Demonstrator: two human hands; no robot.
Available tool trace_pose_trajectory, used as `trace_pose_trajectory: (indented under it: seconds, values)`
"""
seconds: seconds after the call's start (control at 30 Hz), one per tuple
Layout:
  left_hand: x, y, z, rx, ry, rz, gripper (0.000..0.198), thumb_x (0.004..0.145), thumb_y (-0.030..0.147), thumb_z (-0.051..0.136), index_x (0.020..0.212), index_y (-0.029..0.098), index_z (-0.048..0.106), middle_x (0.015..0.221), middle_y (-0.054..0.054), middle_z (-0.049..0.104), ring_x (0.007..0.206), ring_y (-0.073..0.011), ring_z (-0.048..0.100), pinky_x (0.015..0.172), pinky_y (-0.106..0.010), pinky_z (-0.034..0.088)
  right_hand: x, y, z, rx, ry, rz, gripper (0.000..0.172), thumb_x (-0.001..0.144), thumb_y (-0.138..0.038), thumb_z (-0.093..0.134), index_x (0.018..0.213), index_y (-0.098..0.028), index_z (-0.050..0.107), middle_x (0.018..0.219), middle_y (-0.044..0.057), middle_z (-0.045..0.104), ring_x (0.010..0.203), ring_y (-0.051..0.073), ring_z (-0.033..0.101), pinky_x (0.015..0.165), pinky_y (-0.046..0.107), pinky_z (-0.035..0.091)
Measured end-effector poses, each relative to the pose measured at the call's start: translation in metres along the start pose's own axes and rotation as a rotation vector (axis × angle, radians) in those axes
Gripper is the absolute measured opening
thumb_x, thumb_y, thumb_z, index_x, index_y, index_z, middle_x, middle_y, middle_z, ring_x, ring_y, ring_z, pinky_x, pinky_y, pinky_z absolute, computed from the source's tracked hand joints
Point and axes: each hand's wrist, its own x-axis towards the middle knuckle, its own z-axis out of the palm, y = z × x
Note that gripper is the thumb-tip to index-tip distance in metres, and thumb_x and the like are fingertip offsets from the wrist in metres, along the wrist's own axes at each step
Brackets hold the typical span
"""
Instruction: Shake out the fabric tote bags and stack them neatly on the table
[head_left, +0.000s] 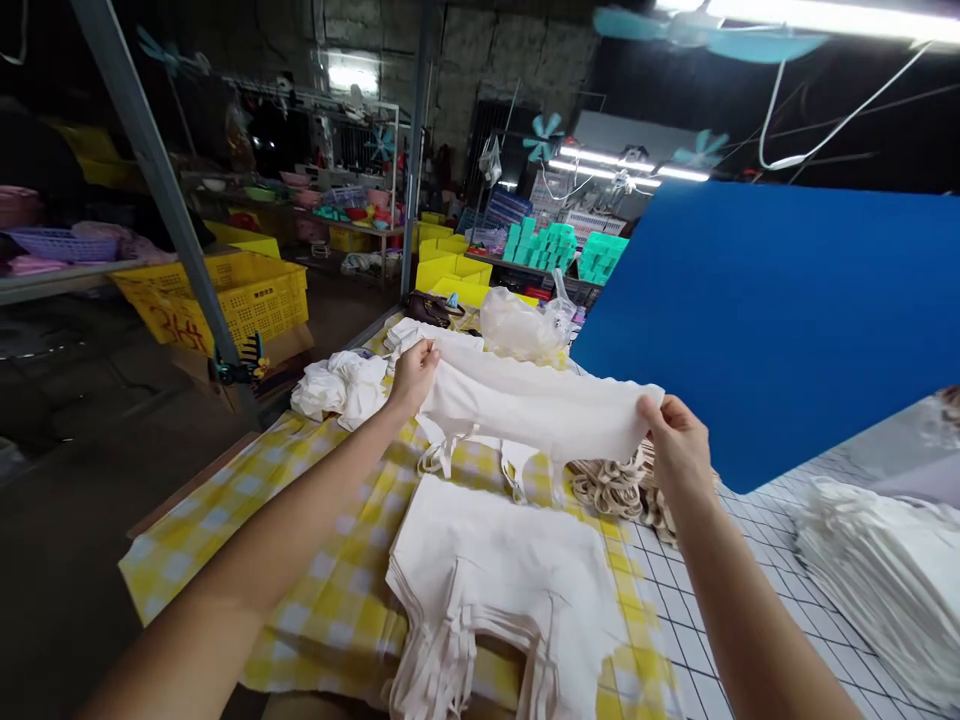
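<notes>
2 bare hands hold 1 white cloth garment piece [525, 405] stretched in the air above the yellow-and-white checked tablecloth [315, 570]. Left hand [411, 375] pinches its far corner; right hand [675, 445] pinches the near end, fingers pressed together on the fabric. Straps dangle beneath it. Below lies a stack of flat white cloth pieces [502, 590], with a blue board [780, 320] to the right.

Blue board [780, 320] at right, yellow crate [240, 295] at left, clear plastic bag [521, 325] behind, tan straps [607, 485] on checked cloth [330, 590]
</notes>
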Motion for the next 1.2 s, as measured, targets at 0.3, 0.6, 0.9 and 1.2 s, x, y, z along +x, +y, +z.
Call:
trace_pose_trajectory:
  seconds: [0.3, 0.6, 0.9, 1.2]
  values:
    - [0.059, 0.013, -0.002, -0.048, 0.082, 0.035, 0.015, 0.076, 0.016, 0.045, 0.078, 0.013, 0.059, 0.068, -0.001, 0.061, 0.068, -0.0144, 0.054, 0.062, -0.021, 0.039, 0.062, -0.011, 0.026, 0.05, -0.013, -0.106, 0.046, 0.052, -0.06, 0.07, 0.062, -0.018, 0.054, 0.056, -0.005, 0.047, 0.051, 0.007, 0.038, 0.045, 0.02, 0.031]
    - [0.052, -0.008, -0.003, 0.011, 0.092, 0.06, 0.012, 0.077, 0.019, 0.043, 0.071, 0.015, 0.052, 0.067, 0.001, 0.054, 0.064, -0.0115, 0.049, 0.062, -0.02, 0.036, 0.059, 0.005, 0.037, 0.068, -0.015, -0.021, 0.047, 0.048, -0.06, 0.071, 0.06, -0.018, 0.052, 0.054, -0.005, 0.047, 0.049, 0.008, 0.038, 0.047, 0.022, 0.032]
    - [0.033, -0.004, -0.017, 0.057, 0.055, 0.058, 0.012, 0.079, 0.021, 0.043, 0.069, 0.017, 0.048, 0.061, 0.003, 0.048, 0.061, -0.0105, 0.046, 0.059, -0.019, 0.035, 0.038, 0.009, 0.03, 0.086, -0.076, -0.012, 0.038, 0.06, -0.054, 0.069, 0.066, -0.019, 0.055, 0.06, -0.004, 0.05, 0.053, 0.009, 0.042, 0.049, 0.022, 0.035]
    - [0.037, -0.077, -0.002, 0.403, -0.096, -0.234, 0.015, 0.08, 0.02, 0.043, 0.069, 0.016, 0.051, 0.062, 0.002, 0.052, 0.061, -0.0114, 0.049, 0.056, -0.019, 0.035, 0.061, 0.075, 0.057, -0.134, -0.205, 0.19, 0.036, 0.062, -0.054, 0.059, 0.067, -0.02, 0.054, 0.056, -0.001, 0.055, 0.049, 0.013, 0.048, 0.046, 0.025, 0.04]
